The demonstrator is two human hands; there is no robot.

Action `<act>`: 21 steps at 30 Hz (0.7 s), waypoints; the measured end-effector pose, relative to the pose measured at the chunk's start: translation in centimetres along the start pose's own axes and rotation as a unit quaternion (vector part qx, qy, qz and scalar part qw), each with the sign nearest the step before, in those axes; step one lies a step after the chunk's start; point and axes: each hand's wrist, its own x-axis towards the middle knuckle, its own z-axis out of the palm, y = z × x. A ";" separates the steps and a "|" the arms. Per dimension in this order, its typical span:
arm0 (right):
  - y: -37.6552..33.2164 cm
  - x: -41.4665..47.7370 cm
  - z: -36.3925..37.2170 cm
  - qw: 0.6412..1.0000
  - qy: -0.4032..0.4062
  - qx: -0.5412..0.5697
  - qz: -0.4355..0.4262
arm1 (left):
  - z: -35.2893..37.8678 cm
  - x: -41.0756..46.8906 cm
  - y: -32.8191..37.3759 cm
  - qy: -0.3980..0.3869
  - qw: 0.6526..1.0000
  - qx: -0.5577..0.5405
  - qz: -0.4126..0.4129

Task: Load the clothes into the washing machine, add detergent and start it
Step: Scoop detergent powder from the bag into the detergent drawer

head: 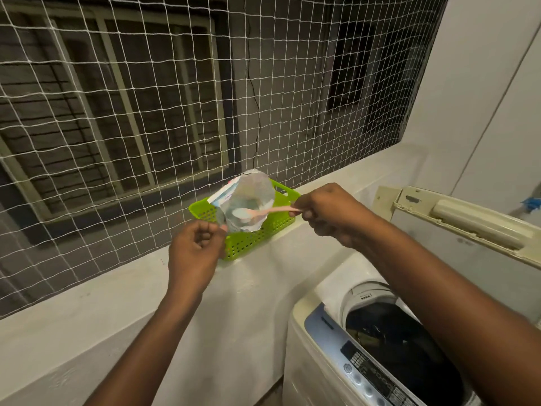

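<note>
Clothes are lying in the washing machine [380,341]; my right hand [328,213], pinching the spoon [263,211], is scooping from the detergent pouch [248,200] my left hand [194,244] is gripping.

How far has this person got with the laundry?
Loading looks done: dark clothes lie in the drum of the washing machine, whose lid stands open. The detergent step is in hand: the left hand holds open a detergent pouch in the green basket, while the right hand dips a pink spoon into it. Left: tipping powder in, closing the lid, starting the machine.
</note>
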 end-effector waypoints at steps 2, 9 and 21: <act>-0.1 -0.4 -0.8 0.999 -0.014 0.026 0.026 | 0.5 -1.1 -0.1 -0.010 1.000 -0.001 -0.009; -0.6 -3.5 -5.9 0.996 -0.032 0.073 0.045 | 4.0 -4.5 -0.2 -0.052 0.998 0.014 -0.019; 6.2 -10.5 -18.0 0.991 0.062 0.084 0.083 | 15.6 -10.5 -0.6 -0.141 0.989 0.023 -0.032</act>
